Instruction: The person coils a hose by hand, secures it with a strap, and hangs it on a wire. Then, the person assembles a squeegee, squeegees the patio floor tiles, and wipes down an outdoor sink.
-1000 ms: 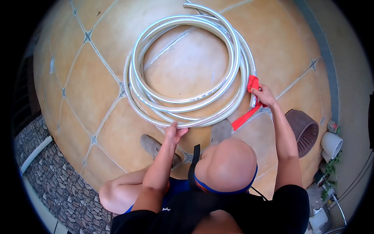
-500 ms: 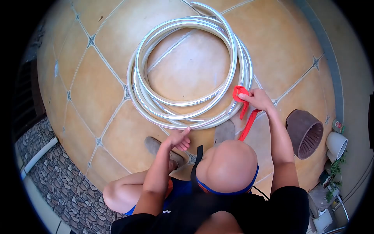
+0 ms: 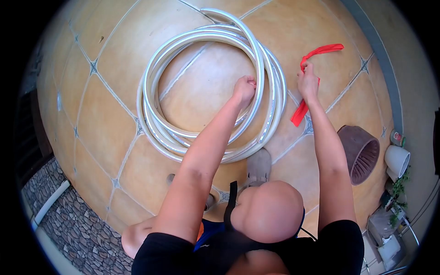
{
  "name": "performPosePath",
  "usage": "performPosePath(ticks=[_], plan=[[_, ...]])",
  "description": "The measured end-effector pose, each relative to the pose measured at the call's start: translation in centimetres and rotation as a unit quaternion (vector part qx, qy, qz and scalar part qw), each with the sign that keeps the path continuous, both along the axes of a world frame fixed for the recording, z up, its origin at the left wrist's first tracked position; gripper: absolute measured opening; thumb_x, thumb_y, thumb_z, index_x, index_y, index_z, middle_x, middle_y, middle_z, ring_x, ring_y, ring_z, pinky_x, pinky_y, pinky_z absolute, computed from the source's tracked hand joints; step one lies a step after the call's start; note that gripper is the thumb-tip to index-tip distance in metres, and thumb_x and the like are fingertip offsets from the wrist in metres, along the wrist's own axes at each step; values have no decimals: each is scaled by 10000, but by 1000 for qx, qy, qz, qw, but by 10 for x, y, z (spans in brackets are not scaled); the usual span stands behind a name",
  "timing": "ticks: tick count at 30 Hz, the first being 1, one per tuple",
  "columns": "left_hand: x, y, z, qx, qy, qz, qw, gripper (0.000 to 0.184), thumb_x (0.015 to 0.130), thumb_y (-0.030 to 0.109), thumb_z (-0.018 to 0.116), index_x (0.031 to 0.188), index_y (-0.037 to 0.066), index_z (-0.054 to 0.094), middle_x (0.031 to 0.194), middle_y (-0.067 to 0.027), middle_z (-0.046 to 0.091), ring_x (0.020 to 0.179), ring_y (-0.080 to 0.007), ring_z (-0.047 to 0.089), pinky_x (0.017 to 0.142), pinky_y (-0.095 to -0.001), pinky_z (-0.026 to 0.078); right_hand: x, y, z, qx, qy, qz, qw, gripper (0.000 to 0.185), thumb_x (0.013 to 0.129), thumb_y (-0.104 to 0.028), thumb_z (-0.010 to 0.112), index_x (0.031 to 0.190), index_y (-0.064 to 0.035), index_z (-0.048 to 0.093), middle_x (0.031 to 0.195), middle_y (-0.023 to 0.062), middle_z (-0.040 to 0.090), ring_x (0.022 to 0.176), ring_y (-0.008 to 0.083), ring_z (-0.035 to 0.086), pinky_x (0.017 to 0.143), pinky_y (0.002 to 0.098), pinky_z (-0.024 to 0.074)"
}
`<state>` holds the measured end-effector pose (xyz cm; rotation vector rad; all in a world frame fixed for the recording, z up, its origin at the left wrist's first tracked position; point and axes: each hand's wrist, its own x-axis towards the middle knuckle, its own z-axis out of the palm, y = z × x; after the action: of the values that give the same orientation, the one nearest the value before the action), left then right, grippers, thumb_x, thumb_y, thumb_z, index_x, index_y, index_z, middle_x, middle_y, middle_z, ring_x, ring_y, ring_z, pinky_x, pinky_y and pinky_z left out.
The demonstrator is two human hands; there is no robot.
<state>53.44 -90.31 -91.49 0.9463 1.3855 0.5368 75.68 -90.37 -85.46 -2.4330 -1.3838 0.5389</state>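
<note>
A coiled clear hose (image 3: 151, 114) lies in several loops on the tiled floor, its free end at the top of the coil. My left hand (image 3: 244, 89) is inside the ring at its right side, closed against the inner loops; what its fingers hold, if anything, is too small to name. Right of the coil, my right hand (image 3: 308, 83) grips a red strip (image 3: 324, 49). One end of the strip extends up and to the right of the hand, and the other hangs below it, apart from the hose.
A brown pot (image 3: 359, 153) lies tipped on its side at the right, near a white pot (image 3: 397, 160) and a plant. Pebbled paving (image 3: 82, 220) borders the tiles at the lower left. My shoe (image 3: 259, 165) is just below the coil.
My left hand has moved from the coil's near edge up into the ring. My right hand has moved up and away from the hose with the red strip, which now trails above and below it.
</note>
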Motion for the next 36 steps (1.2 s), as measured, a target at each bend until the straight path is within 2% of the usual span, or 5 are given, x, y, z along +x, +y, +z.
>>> performPosePath(ticks=[5,13,25,31,36], plan=[[36,-2,0,-148,-196,156,957,199,883,20,453,988,-96,576,832,-185,632,690,-253,634,616,-349,535,-22,-4,-61,-53,329,-106,937,249,874,-106,488,1101,-14,534,924,147,647,858,253,632,701,373,498],[28,14,50,-301,-396,98,862,231,907,92,420,1004,-70,553,841,-201,615,678,-309,625,613,-416,559,-18,-6,-23,-169,882,0,440,219,918,-63,443,1090,48,522,883,133,615,748,190,623,675,293,551],[40,18,12,-230,-405,366,806,236,913,123,414,1009,-45,551,887,-199,606,761,-290,616,679,-439,544,-36,12,0,-224,390,109,886,374,828,-126,584,1183,-32,514,958,157,623,845,217,628,632,311,535],[14,16,54,-113,-426,518,733,167,941,184,400,837,80,480,722,-26,519,719,-179,521,825,-325,395,-5,36,56,-292,-92,367,878,294,783,-251,626,949,-10,648,922,168,648,806,322,609,767,391,483],[-8,-3,54,-4,-438,411,800,184,965,254,409,1008,104,506,659,3,506,737,-178,529,775,-334,392,49,30,80,-349,52,291,890,270,803,-249,627,876,9,658,728,137,632,719,199,607,657,320,471]])
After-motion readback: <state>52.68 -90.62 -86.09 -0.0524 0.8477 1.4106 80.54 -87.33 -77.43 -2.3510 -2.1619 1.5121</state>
